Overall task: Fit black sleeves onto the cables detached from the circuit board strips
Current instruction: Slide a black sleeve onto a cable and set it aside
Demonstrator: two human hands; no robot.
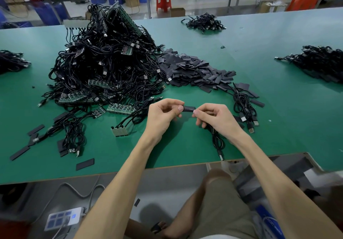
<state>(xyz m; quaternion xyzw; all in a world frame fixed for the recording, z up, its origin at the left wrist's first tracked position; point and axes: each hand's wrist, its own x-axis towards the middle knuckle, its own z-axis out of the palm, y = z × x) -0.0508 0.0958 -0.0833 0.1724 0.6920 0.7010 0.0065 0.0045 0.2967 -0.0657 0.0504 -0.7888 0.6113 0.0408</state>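
Note:
A black sleeve (189, 108) is held level between my two hands, a little above the green table (185, 146). My left hand (163, 115) pinches its left end with thumb and curled fingers. My right hand (215, 120) pinches its right end and also grips a black cable (216, 140), whose coil hangs down to the table's front edge with its USB plug (221, 157) at the end. A heap of loose black sleeves (193, 70) lies beyond my hands. A tall pile of cables on green circuit board strips (107, 62) rises at the left.
A short strip with cables (119, 131) lies left of my left hand. A few cables (245, 109) lie right of my hands. Cable heaps sit at far centre (205, 23), right (319, 62) and left edge (11, 60). Loose sleeves (85, 163) dot the near left.

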